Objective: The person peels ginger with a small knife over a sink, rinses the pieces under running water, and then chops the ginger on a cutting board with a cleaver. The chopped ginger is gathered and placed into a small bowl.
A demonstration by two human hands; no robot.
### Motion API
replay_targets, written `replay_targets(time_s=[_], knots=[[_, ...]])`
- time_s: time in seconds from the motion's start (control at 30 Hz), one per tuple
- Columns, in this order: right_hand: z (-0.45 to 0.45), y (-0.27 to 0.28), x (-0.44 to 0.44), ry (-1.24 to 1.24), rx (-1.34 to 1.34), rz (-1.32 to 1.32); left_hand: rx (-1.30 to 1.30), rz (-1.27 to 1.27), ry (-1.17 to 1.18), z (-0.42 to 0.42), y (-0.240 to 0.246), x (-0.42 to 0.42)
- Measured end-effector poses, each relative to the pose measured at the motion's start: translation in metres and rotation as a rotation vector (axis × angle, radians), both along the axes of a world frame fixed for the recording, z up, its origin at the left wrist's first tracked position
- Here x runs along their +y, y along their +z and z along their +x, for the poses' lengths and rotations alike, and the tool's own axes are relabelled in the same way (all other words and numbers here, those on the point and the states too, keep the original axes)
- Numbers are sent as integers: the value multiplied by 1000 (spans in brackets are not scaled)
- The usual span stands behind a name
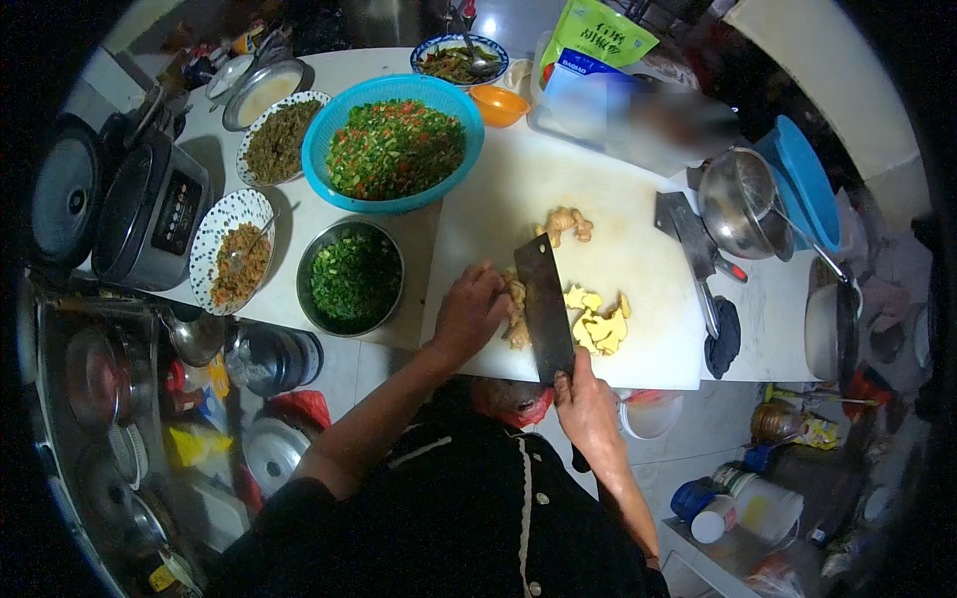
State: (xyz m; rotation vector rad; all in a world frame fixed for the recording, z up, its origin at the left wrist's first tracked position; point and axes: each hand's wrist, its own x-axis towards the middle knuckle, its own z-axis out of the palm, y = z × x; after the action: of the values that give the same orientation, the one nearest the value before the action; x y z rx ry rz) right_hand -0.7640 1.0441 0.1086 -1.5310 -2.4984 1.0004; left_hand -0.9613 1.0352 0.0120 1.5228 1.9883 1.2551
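A piece of ginger root (517, 314) lies on the white cutting board (658, 321), steadied by the fingers of my left hand (472, 310). My right hand (587, 404) grips a dark-bladed cleaver (548, 306) at its handle end. The blade stands beside the ginger, its far end pointing away from me; whether it touches the root I cannot tell. To the right of the blade lies a loose pile of yellow ginger slices (604, 327). Beyond the blade's far end rests another knob of ginger (566, 223).
A second cleaver (689, 239) and a black cloth (723, 336) lie at the board's right edge, near a metal bowl (736, 202). At left stand a blue basket (318, 161) of chopped vegetables, a steel bowl (398, 299) of chopped greens, patterned bowls (202, 247) and a cooker (179, 209).
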Motion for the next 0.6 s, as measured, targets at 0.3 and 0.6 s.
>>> replay_targets(time_s=[0.3, 0.6], knots=[[-14, 10, 0, 6, -48, -76, -122, -64, 37, -8, 4, 5], [-12, 1, -10, -4, 111, -104, -498, -57, 2, -14, 1, -17]])
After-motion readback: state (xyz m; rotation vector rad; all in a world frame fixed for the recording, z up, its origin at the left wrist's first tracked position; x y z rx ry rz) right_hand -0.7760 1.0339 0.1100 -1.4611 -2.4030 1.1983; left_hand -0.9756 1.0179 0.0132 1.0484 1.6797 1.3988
